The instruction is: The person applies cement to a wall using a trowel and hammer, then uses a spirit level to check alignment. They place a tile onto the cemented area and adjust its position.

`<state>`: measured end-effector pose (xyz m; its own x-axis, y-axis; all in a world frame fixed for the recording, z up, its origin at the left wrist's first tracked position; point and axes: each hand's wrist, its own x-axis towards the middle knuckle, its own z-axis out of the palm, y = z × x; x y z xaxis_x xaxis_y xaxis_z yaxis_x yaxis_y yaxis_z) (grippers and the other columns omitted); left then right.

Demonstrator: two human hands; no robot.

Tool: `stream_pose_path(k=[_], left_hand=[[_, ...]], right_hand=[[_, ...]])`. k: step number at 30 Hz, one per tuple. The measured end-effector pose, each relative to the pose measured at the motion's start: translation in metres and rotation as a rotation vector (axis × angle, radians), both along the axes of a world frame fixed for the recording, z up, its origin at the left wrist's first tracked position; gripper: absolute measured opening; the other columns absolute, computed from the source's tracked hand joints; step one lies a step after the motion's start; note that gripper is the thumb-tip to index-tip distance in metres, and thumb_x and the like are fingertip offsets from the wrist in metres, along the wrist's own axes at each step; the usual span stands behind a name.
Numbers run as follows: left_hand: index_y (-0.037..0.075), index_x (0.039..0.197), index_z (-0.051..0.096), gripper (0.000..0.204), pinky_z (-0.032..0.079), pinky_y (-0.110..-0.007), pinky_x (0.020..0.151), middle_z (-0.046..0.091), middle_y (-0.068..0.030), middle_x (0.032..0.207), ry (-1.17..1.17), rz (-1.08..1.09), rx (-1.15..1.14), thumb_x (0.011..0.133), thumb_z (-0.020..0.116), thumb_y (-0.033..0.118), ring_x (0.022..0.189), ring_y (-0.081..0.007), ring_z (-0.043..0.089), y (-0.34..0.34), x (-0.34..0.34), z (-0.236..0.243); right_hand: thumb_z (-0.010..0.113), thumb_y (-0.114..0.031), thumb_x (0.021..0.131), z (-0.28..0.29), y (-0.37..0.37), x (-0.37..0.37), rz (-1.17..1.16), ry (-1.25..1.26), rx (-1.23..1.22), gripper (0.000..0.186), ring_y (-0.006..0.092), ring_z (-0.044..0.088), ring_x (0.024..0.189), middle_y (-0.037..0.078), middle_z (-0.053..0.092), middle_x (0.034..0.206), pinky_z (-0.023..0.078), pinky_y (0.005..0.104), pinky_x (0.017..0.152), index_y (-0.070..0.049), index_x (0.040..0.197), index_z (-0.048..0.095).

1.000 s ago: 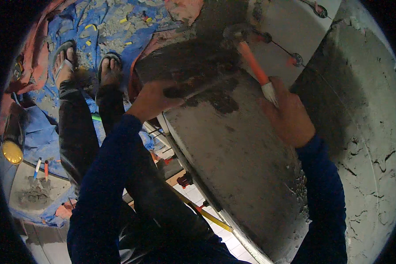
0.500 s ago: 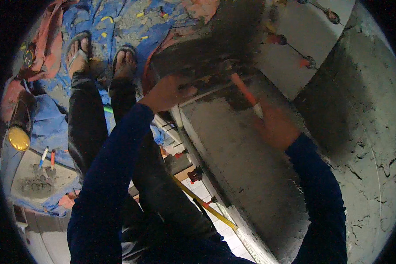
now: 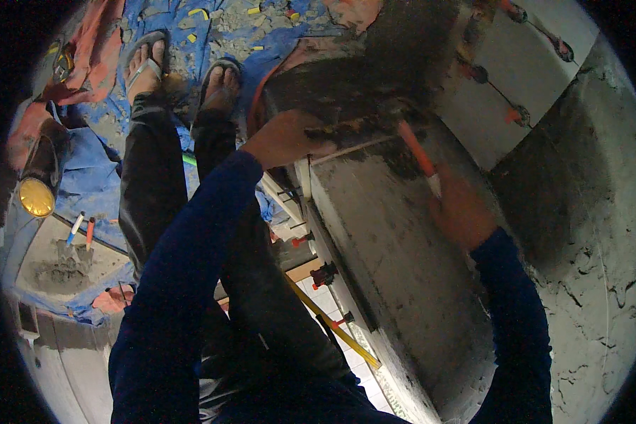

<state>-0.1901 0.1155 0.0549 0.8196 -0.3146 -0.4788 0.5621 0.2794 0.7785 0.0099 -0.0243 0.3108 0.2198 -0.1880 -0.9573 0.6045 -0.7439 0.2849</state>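
My right hand (image 3: pixel 459 205) is closed round a tool with an orange-and-white handle (image 3: pixel 415 147), whose far end is near the dark, damp end of a grey cement-covered ledge (image 3: pixel 392 261); that tip is hard to make out. My left hand (image 3: pixel 293 138) has its fingers curled over a straight, dark-stained strip (image 3: pixel 353 131) lying across the ledge's far end. A pale edging (image 3: pixel 318 233) with red-and-black clamps (image 3: pixel 323 275) runs down the ledge's left side.
A pale panel (image 3: pixel 502 99) with suction-cup fittings stands upper right beside a rough cement wall (image 3: pixel 586 339). My feet rest on a rubble-strewn blue tarp (image 3: pixel 177 35). At left are a board (image 3: pixel 63 268) with two trowels, and a yellow-ended cylinder (image 3: pixel 39 194). A yellow tool (image 3: pixel 364 353) lies low centre.
The whole scene has shifted right in view as my head moved. The pale strip at the ledge's far end now lies more level, with my left hand still on it; the orange-handled tool stays in my right.
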Motion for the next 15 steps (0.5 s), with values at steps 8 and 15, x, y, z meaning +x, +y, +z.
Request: stream_pose_path(k=[8,15], left_hand=[[-0.004,0.105,0.076,0.054,0.054,-0.048,0.084,0.072,-0.0270,0.090,-0.011,-0.160,0.124,0.074,0.084,0.040,0.088,-0.0409,0.071,0.000,0.009,0.002],[-0.005,0.100,0.076,0.046,0.056,-0.046,0.084,0.072,-0.0258,0.084,-0.137,-0.015,0.130,0.073,0.082,0.032,0.082,-0.0374,0.072,-0.008,0.004,-0.007]], right_hand=[[0.064,-0.023,0.096,0.004,-0.004,-0.003,-0.095,-0.009,0.064,0.065,0.0519,0.064,0.107,0.035,0.066,0.115,0.051,0.0554,0.093,0.004,0.150,0.038],[0.061,-0.020,0.096,0.007,-0.007,0.000,0.038,-0.032,0.106,0.066,0.0534,0.065,0.104,0.037,0.066,0.113,0.051,0.0584,0.090,0.005,0.152,0.035]])
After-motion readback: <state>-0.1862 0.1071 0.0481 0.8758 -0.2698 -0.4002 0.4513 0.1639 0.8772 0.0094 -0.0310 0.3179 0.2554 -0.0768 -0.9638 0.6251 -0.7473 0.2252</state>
